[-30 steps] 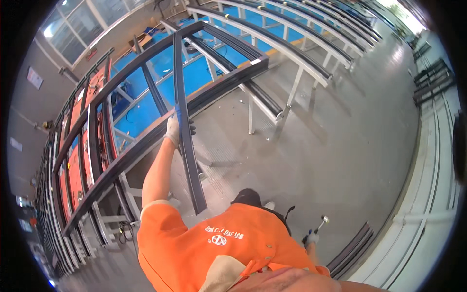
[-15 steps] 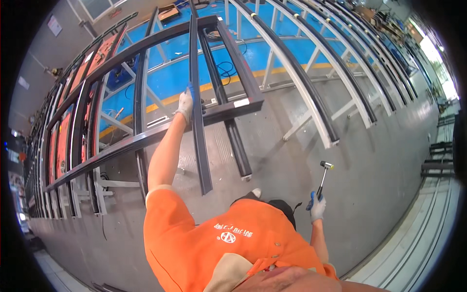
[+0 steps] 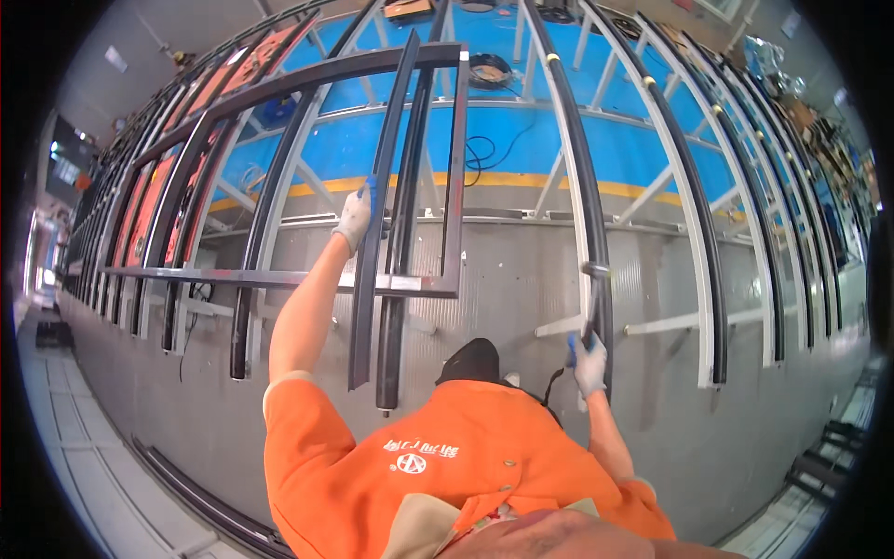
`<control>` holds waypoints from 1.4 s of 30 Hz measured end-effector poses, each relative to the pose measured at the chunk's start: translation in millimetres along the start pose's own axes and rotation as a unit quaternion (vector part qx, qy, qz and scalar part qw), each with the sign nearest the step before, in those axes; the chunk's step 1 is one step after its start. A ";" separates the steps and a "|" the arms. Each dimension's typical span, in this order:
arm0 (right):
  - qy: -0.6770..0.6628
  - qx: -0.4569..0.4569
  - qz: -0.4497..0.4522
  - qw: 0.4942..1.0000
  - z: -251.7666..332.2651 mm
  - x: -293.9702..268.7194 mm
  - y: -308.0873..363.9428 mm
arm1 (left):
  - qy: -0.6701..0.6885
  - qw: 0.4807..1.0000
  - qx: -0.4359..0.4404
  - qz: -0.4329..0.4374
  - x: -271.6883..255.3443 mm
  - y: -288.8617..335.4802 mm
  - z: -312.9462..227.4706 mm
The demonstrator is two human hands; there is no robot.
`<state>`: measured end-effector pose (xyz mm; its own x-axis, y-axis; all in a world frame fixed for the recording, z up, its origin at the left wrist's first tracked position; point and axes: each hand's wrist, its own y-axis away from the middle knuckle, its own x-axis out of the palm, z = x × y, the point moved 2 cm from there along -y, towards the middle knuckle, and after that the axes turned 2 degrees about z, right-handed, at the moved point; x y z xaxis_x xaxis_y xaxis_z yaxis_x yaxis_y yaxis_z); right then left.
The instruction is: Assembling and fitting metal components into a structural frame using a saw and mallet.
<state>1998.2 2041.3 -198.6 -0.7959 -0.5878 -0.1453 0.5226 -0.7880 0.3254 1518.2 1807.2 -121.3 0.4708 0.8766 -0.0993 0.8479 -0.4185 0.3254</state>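
Observation:
My left hand [image 3: 357, 214], in a white and blue work glove, is closed around a long dark metal profile [image 3: 369, 303]. The profile lies lengthwise across a large dark rectangular frame [image 3: 251, 278], near its right end, and its near end juts past the frame's near bar. Lower right, my gloved right hand [image 3: 589, 363] grips the black handle of a small hammer [image 3: 595, 272]. Its head points away from me and, in the picture, overlaps a black-topped support rail [image 3: 579, 177]; whether they touch I cannot tell.
Rows of black-topped rails on pale metal stands [image 3: 694, 186] spread to both sides. Orange-red panels [image 3: 154, 219] show at the left. Behind, a coiled black cable [image 3: 490, 71] lies on the blue floor [image 3: 354, 149]. More dark lengths [image 3: 200, 498] lie at lower left.
My view has turned, so the frame looks straighter and the rails have shifted. The hammer now overlaps a rail instead of bare floor. My left hand still grips the profile.

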 end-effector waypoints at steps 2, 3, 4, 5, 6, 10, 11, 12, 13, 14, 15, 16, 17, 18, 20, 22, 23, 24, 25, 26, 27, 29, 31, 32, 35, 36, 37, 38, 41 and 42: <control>-0.043 0.009 0.064 0.997 25.7 26.2 -52.5 | -0.098 0.991 0.082 -0.025 17.5 -23.3 -4.7; -0.038 0.005 0.094 0.995 36.0 38.7 -79.1 | -0.148 0.981 0.122 -0.035 26.8 -37.9 -6.6; -0.033 0.002 0.122 0.992 40.7 50.1 -104.8 | -0.197 0.966 0.161 -0.044 35.4 -57.2 -5.3; -0.023 -0.001 0.144 0.989 47.0 64.9 -125.3 | -0.195 0.960 0.185 -0.077 27.8 -93.7 21.7; -0.003 -0.002 0.176 0.984 50.6 82.9 -142.9 | -0.195 0.953 0.207 -0.107 17.0 -128.1 47.9; 0.050 -0.019 0.210 0.976 82.7 120.0 -222.9 | -0.184 0.978 0.085 -0.053 69.5 -174.5 24.7; 0.035 -0.004 0.196 0.980 83.6 112.6 -222.3 | -0.153 0.987 0.029 -0.031 93.9 -163.4 8.0; 0.023 -0.002 0.197 0.980 96.1 115.4 -230.5 | -0.149 0.988 0.026 -0.033 102.6 -167.4 2.8; 0.011 0.002 0.197 0.980 107.2 118.2 -238.7 | -0.159 0.985 0.055 -0.043 109.5 -171.4 -2.2; -0.001 0.008 0.197 0.980 114.2 121.8 -244.2 | -0.170 0.980 0.083 -0.054 111.1 -173.6 -3.5; 0.006 0.009 0.206 0.978 120.8 127.6 -256.6 | -0.191 0.970 0.130 -0.080 108.6 -186.4 11.9; 0.011 0.009 0.212 0.977 126.6 130.9 -270.8 | -0.213 0.955 0.175 -0.106 106.5 -197.3 27.7; 0.011 0.012 0.206 0.979 129.0 129.7 -285.5 | -0.211 0.957 0.171 -0.103 111.4 -200.7 26.1; 0.012 0.014 0.200 0.980 131.3 129.1 -299.6 | -0.219 0.967 0.109 -0.066 117.3 -202.7 27.8; 0.014 0.019 0.199 0.980 136.9 136.2 -326.1 | -0.217 0.976 0.031 -0.015 129.2 -202.8 32.1; 0.008 0.007 0.206 0.978 148.7 149.2 -356.3 | -0.207 0.978 0.010 -0.005 138.7 -202.0 40.5; 0.006 0.001 0.213 0.977 154.9 155.7 -371.4 | -0.215 0.975 0.042 -0.034 142.6 -203.5 50.5; 0.002 -0.005 0.220 0.976 160.0 161.7 -385.4 | -0.225 0.970 0.073 -0.062 147.0 -202.7 60.4; 0.003 -0.003 0.228 0.974 164.2 171.3 -401.0 | -0.217 0.973 0.048 -0.061 149.8 -203.4 77.9; 0.007 -0.006 0.236 0.972 167.4 180.8 -415.8 | -0.208 0.976 0.024 -0.059 153.3 -201.6 92.1; 0.009 -0.009 0.242 0.970 171.9 188.6 -430.7 | -0.235 0.964 0.101 -0.075 159.5 -199.9 90.0; 0.014 -0.012 0.252 0.967 179.9 203.0 -457.8 | -0.250 0.945 0.179 -0.112 165.2 -190.0 89.9; 0.012 -0.006 0.270 0.963 192.6 217.1 -477.8 | -0.244 0.968 -0.002 -0.051 166.0 -177.2 73.1; 0.012 -0.001 0.275 0.961 197.3 228.6 -485.8 | -0.245 0.968 -0.008 -0.055 161.5 -172.9 77.1; 0.050 -0.018 0.314 0.948 209.2 254.2 -511.8 | -0.320 0.940 -0.112 -0.028 165.5 -167.0 86.1; 0.082 -0.039 0.321 0.943 213.2 260.5 -521.3 | -0.315 0.941 -0.118 -0.028 171.7 -165.1 78.0; 0.111 -0.060 0.324 0.938 217.0 267.8 -530.6 | -0.313 0.942 -0.122 -0.025 175.5 -165.8 62.2; 0.141 -0.079 0.328 0.931 217.4 276.6 -533.6 | -0.310 0.942 -0.129 -0.023 174.9 -161.9 51.2; 0.187 -0.059 0.332 0.923 236.8 303.4 -530.7 | -0.300 0.946 -0.119 -0.026 166.4 -161.1 51.9; 0.198 -0.058 0.333 0.920 244.1 310.0 -532.1 | -0.294 0.950 -0.102 -0.039 170.4 -160.1 53.1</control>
<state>1398.7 2323.0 -188.7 -0.1259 -0.9498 -0.2864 0.9012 -0.2301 0.3672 1475.6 2010.9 -240.3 0.5148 0.5935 -0.6186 0.8487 -0.2509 0.4656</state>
